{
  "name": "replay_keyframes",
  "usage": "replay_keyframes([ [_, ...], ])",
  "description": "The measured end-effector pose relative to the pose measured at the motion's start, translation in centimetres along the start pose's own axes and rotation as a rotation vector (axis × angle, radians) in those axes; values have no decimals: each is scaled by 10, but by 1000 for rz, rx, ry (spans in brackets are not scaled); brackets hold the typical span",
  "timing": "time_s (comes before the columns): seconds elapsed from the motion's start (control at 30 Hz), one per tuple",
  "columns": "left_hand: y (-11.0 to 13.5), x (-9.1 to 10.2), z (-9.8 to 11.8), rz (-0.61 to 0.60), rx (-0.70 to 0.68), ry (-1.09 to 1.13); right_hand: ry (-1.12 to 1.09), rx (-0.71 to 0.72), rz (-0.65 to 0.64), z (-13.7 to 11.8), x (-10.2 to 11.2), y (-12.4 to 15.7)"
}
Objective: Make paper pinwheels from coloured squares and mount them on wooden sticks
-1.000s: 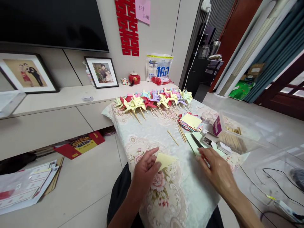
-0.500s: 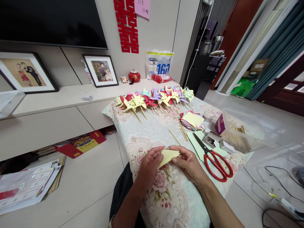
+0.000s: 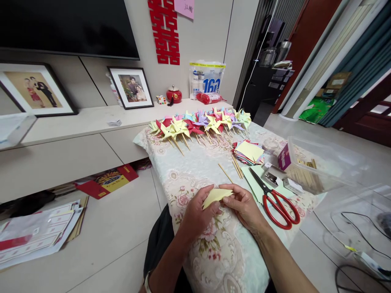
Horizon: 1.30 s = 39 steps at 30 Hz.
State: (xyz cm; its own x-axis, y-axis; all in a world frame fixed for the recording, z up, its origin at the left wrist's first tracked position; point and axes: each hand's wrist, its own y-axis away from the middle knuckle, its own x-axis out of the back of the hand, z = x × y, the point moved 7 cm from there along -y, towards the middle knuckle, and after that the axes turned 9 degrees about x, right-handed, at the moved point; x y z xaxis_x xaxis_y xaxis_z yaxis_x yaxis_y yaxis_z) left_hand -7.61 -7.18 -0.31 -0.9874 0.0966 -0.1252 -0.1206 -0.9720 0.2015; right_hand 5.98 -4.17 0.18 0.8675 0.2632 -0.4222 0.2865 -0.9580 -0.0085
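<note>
A folded piece of pale yellow paper (image 3: 216, 196) is held above the near part of the flowered tablecloth. My left hand (image 3: 203, 209) grips its left side, the thumb lying along the lower edge. At the paper's right end, the thumb and fingers of my right hand (image 3: 241, 202) pinch it. To the right lie scissors (image 3: 276, 203) with red handles, resting partly on light green paper (image 3: 251, 182). Several thin wooden sticks (image 3: 236, 167) lie beyond my hands, near a stack of coloured paper squares (image 3: 249, 151).
Several finished paper pinwheels (image 3: 201, 124) lie at the table's far end. A clear plastic box (image 3: 324, 162) with wooden sticks stands at the right, beside a small open box of metal pins (image 3: 271, 178). Cables (image 3: 351, 232) run over the floor at the right.
My left thumb has slid lower along the yellow paper, and more of the paper's left part shows. The right hand keeps its pinch. The view has shifted slightly.
</note>
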Motion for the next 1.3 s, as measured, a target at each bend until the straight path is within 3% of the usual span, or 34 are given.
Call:
replay_keyframes([
  [0.33,0,0,7,7,14,46,7,8,38,-2,1,0],
  [0.97,-1,1,3,-41,111,467,17,-17,126,-3,7,-1],
  [1.3,1,0,0,-110,120,451,3,-30,129,1,11,-3],
])
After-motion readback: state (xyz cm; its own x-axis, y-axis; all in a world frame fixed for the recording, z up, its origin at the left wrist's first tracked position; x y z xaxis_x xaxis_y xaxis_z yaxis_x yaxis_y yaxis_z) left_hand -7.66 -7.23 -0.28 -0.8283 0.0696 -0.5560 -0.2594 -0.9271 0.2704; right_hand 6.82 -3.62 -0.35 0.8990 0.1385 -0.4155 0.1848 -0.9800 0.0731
